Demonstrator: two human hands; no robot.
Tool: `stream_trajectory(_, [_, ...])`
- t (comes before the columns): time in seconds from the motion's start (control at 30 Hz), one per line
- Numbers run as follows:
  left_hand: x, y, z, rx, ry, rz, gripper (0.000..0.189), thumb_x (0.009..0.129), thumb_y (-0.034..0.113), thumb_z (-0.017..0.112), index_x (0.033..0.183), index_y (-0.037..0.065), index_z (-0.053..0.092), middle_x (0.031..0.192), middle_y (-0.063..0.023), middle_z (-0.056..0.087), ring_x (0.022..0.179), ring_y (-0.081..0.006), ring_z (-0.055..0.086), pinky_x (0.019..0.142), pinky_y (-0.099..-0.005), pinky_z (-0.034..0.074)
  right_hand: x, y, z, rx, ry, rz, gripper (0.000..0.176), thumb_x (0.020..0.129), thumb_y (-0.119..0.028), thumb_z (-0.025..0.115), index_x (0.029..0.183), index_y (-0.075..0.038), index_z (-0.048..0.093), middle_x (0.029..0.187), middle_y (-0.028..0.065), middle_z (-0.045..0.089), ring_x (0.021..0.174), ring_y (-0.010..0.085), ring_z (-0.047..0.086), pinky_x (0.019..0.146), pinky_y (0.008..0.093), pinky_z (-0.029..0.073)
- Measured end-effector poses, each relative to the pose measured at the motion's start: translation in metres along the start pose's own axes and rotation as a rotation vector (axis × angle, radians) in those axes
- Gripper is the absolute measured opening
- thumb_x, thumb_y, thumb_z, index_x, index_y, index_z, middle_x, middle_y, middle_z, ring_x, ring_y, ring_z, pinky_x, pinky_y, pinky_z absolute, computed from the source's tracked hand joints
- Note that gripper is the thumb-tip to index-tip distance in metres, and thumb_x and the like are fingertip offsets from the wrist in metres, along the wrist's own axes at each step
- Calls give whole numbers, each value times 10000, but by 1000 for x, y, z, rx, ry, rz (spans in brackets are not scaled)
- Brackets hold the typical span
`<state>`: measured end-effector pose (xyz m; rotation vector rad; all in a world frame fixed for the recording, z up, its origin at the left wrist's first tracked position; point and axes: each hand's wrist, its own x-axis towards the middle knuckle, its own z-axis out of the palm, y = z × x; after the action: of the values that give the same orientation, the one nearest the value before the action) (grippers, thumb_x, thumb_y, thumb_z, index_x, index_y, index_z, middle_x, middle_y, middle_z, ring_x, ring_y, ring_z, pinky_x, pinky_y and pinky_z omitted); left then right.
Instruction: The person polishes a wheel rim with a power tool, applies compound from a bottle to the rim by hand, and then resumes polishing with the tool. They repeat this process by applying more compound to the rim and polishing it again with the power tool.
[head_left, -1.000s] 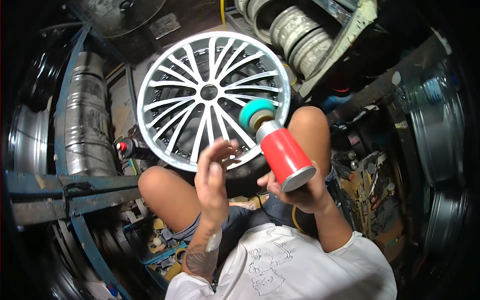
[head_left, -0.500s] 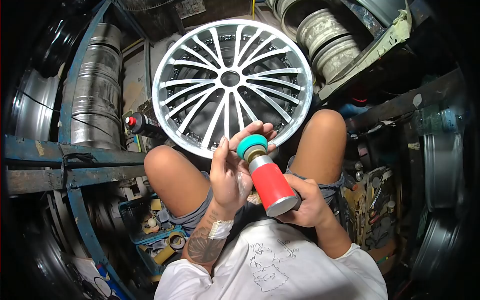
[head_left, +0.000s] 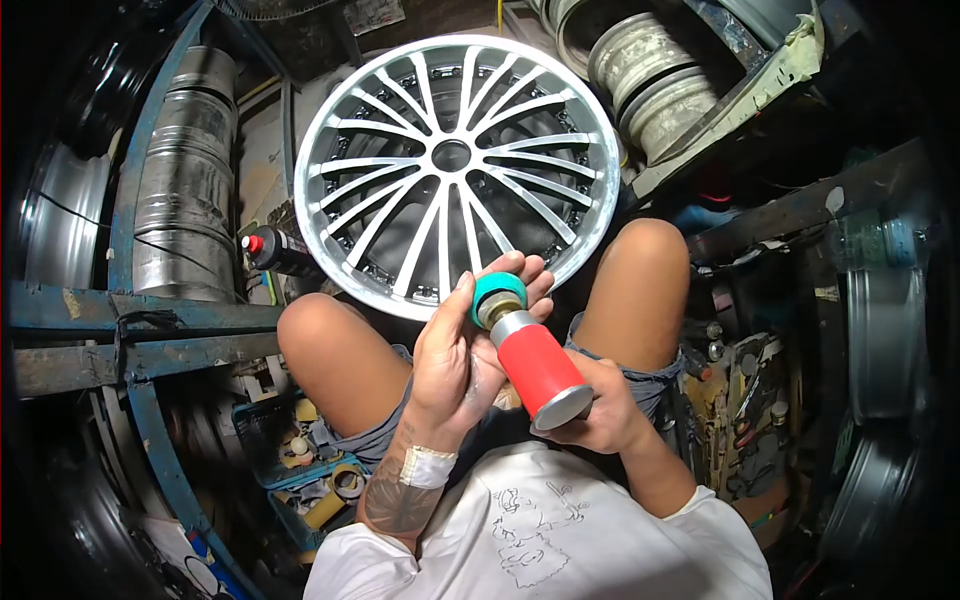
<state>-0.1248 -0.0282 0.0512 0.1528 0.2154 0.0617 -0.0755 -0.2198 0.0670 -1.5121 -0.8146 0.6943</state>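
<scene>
My right hand (head_left: 600, 405) grips a handheld polisher with a red barrel (head_left: 543, 372) and silver ends; its handle is mostly hidden behind the barrel. A round green polishing pad (head_left: 497, 290) sits at the polisher's front, above a brass-coloured collar. Palm up, my left hand (head_left: 450, 365) cups the pad, thumb along its left edge and fingers curled behind and to its right. Whitish residue marks that palm. Beyond both hands lies a large multi-spoke wheel rim (head_left: 455, 105), its spoked face up, with bright silver spokes and lip.
A dark bottle with a red cap (head_left: 275, 250) lies left of the rim. Blue metal framing (head_left: 190, 322) and stacked silver rims (head_left: 185, 190) stand at the left. Dusty rims (head_left: 660, 95) are at upper right. Baskets (head_left: 290, 520) of small parts sit lower left.
The polisher has shifted slightly left and tilted a little. My left hand's fingers have curled closer around the green pad. The view has moved slightly, shifting the rim left.
</scene>
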Motion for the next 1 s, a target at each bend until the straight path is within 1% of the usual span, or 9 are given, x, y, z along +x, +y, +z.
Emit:
stream_trajectory(0.07, [3, -2, -9, -166, -78, -60, 567, 1150, 349, 404, 1501, -94, 435, 1534, -276, 492, 1434, -387, 509, 1188, -499, 473, -1, 2, -2, 29, -17, 25, 616, 816, -177, 915, 1339, 4, 644, 1099, 146, 788, 979, 211, 787, 883, 325, 588])
stream_trajectory(0.27, [-5, -4, 8, 519, -15, 133, 597, 1110, 251, 538, 1553, -108, 361, 1556, -264, 491, 1435, -351, 526, 1198, -443, 462, -1, 2, -6, 19, -14, 61, 596, 833, -163, 898, 1342, 10, 643, 1101, 144, 789, 981, 202, 784, 885, 322, 585])
stream_trajectory(0.4, [-3, -7, 2, 621, -20, 215, 607, 1104, 244, 575, 1557, -101, 365, 1525, -264, 522, 1414, -330, 550, 1179, -425, 481, 2, 5, -8, 29, -25, 75, 609, 819, -161, 904, 1343, 5, 643, 1102, 144, 787, 990, 217, 786, 890, 325, 588])
stream_trajectory(0.43, [0, -11, -1, 651, -6, 279, 540, 1103, 265, 577, 1483, -102, 466, 1416, -253, 610, 1337, -328, 614, 1151, -434, 509, 3, 6, -7, 23, -17, 86, 613, 813, -162, 908, 1342, 0, 645, 1104, 143, 786, 996, 225, 786, 893, 328, 589])
stream_trajectory(0.57, [5, -22, -17, 526, 51, 350, 387, 1102, 231, 584, 1297, -102, 601, 1209, -219, 704, 1192, -322, 695, 1117, -455, 536, 5, 14, 1, -31, 25, 111, 628, 789, -164, 923, 1336, -18, 653, 1107, 140, 785, 1009, 255, 787, 896, 338, 594])
stream_trajectory(0.67, [6, -18, -26, 601, 7, 302, 477, 1097, 315, 592, 1343, -93, 585, 1277, -237, 685, 1249, -325, 665, 1123, -450, 519, 4, 14, -2, -71, 24, 86, 639, 771, -165, 932, 1328, -20, 654, 1100, 145, 783, 1001, 268, 790, 888, 342, 599])
stream_trajectory(0.77, [10, 7, -29, 636, -160, 141, 937, 1052, 689, 422, 1597, -68, 328, 1628, -283, 402, 1556, -349, 349, 1255, -453, 313, -5, 17, -3, -77, 19, 64, 613, 756, -155, 934, 1287, -18, 662, 1079, 146, 782, 975, 270, 794, 862, 345, 603])
stream_trajectory(0.8, [13, 14, -29, 557, -151, 132, 1005, 1052, 725, 346, 1658, -54, 156, 1712, -267, 244, 1610, -345, 224, 1293, -460, 214, -8, 18, -2, -74, 17, 56, 598, 751, -150, 934, 1269, -18, 666, 1069, 145, 782, 964, 270, 795, 852, 346, 604])
stream_trajectory(1.0, [16, 17, -31, 460, -25, 275, 985, 1068, 714, 265, 1672, -42, 83, 1734, -261, 179, 1614, -345, 212, 1303, -453, 188, -11, 18, 2, -91, 96, 65, 472, 737, -113, 927, 1137, -20, 694, 954, 97, 772, 850, 209, 770, 798, 317, 580])
